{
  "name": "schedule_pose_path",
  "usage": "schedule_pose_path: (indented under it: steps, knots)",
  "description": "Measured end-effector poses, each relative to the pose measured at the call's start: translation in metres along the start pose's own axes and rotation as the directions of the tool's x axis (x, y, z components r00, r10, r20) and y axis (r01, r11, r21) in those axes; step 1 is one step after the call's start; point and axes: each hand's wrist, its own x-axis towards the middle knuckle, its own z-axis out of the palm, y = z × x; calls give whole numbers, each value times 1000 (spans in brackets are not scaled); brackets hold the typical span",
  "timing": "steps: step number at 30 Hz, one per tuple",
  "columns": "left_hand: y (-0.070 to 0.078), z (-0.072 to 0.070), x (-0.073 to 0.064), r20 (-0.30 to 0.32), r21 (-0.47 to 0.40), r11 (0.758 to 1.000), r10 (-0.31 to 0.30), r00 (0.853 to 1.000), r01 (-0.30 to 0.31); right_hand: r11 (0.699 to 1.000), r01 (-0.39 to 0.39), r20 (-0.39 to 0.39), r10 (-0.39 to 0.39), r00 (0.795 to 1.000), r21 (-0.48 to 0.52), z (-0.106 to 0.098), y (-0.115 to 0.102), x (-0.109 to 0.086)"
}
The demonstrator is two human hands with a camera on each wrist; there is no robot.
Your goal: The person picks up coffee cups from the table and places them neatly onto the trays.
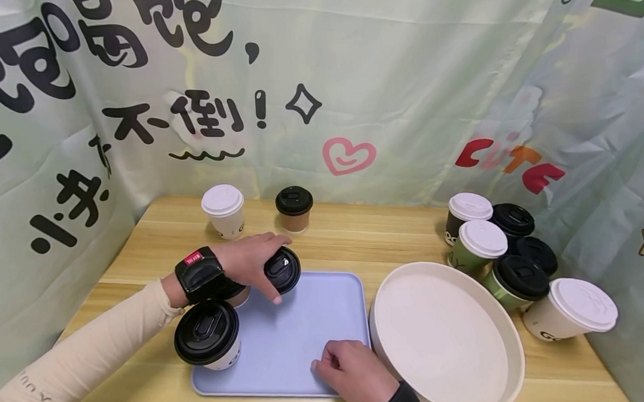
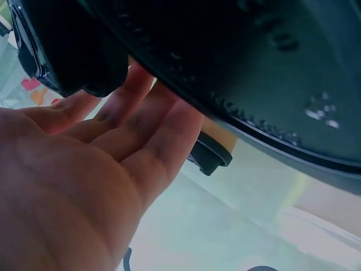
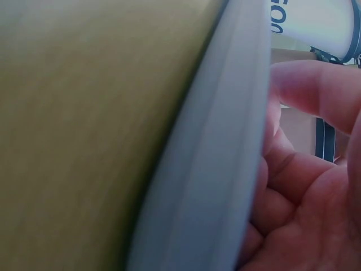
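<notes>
My left hand (image 1: 248, 264) grips a paper cup by its black lid (image 1: 282, 270), thumb and fingers around it, over the upper left of the blue tray (image 1: 317, 303). The cup's body is mostly hidden. Under that wrist, a brown cup (image 1: 239, 297) is largely covered. Closer to me, a white cup with a large black lid (image 1: 207, 332) stands at the tray's left side; a big dark lid (image 2: 271, 73) fills the top of the left wrist view. My right hand (image 1: 356, 373) rests loosely curled at the tray's lower right, holding nothing; its fingers (image 3: 304, 84) show beside the tray rim.
Behind the tray stand a white-lidded cup (image 1: 222, 211) and a small brown cup with a black lid (image 1: 293, 209). A round cream tray (image 1: 445, 338) lies right of the blue one. Several lidded cups, including a large white one (image 1: 571, 311), crowd its far right. A printed curtain (image 1: 403, 78) hangs behind.
</notes>
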Motion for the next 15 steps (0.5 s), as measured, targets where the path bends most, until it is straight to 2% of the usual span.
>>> schedule_pose_path:
  steps: [5, 9, 12, 15]
  knots:
    - [2, -4, -4, -30, -4, 999, 43, 999, -43, 1000, -3, 3, 3, 1000, 7, 0, 0, 0]
    - [0, -14, -7, -69, -25, 998, 59, 996, -61, 1000, -3, 3, 3, 1000, 6, -1, -1, 0]
    - [-5, -26, -8, -141, -18, 998, 64, 988, -67, 1000, 4, -2, -4, 1000, -1, -1, 0, -1]
    - [-14, -37, -8, -225, 22, 999, 50, 973, -46, 1000, 8, -6, -8, 1000, -6, -1, 0, -1]
